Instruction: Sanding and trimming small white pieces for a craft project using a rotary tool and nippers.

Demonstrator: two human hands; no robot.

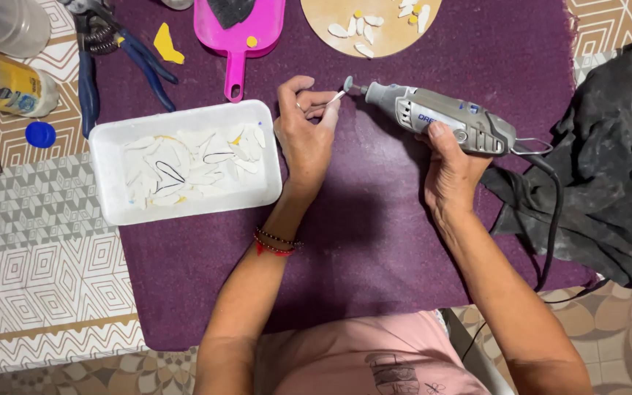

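a person seated at a craft table holds a small white shard (pixel 336 96) pinched between thumb and fingertips of the left hand (pixel 303 135), its tip touching the grinding bit at the nose of a grey corded rotary tool (pixel 440 118). the right hand (pixel 451 172) is wrapped around the tool's body from below, thumb on its side. the shard sits just above the purple cloth (pixel 374 219), between the two hands.

the risk here looks plain: the piece is tiny and the fingertips are right beside the bit, so a slip or a grab by the bit could nick a finger or flick the shard away. the power cord (pixel 552 219) trails off past the dark grey rag (pixel 601 190) at the right, and a snag there could jerk the tool.

just left of the holding hand stands a white tray (pixel 104 175) full of white broken pieces, some with dark lines and yellow flecks. above it lie blue-handled pliers (pixel 111 62), a pink paddle-shaped board (pixel 239 44) and a round tan board (pixel 371 22) carrying small white petal shapes. a blue cap (pixel 40 134) and a yellow-labelled bottle (pixel 16 88) rest at the far left.

the cloth covers a table dressed in a beige-and-white geometric print; patterned floor tiles show below.
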